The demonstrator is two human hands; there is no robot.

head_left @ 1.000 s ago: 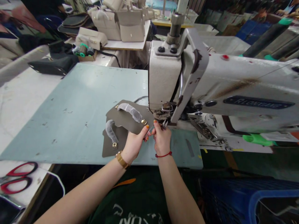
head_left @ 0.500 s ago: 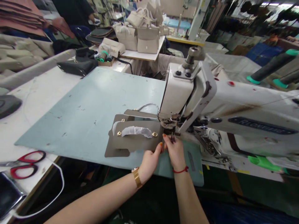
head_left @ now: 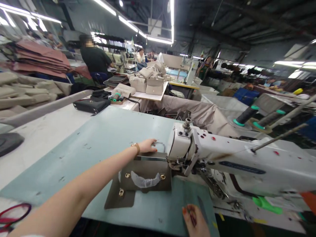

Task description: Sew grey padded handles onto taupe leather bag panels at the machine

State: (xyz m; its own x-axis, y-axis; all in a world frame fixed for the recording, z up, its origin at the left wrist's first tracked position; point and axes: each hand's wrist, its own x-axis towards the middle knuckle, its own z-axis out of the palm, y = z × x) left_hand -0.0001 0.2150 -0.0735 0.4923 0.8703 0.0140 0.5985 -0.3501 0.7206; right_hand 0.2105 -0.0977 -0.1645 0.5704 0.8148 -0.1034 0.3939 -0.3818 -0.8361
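My left hand [head_left: 147, 145] reaches across the table to the far grey-brown panel [head_left: 155, 154], beside the machine head. Its fingers are stretched out and apart by the pale handle loop [head_left: 161, 144]; whether they touch it I cannot tell. Nearer to me lies another grey-brown panel [head_left: 150, 166], with gold ring fittings and a handle [head_left: 145, 180] wrapped in white film. Under it, a third panel [head_left: 118, 199] sticks out at the lower left, a gold fitting on it. My right hand [head_left: 195, 220] is curled closed low on the right, around something small and dark that I cannot make out.
The white sewing machine [head_left: 182, 141] stands right of the panels on the blue-green table cover [head_left: 81, 144]. Red-handled scissors [head_left: 14, 214] lie at the lower left. Beyond are a black bag [head_left: 92, 104] and beige bags [head_left: 154, 86]. A person [head_left: 95, 61] sits further back.
My left hand has left the needle area and moved away from me to the far panel. My right hand has drawn back toward me. The near panel has turned, and the camera has tilted up.
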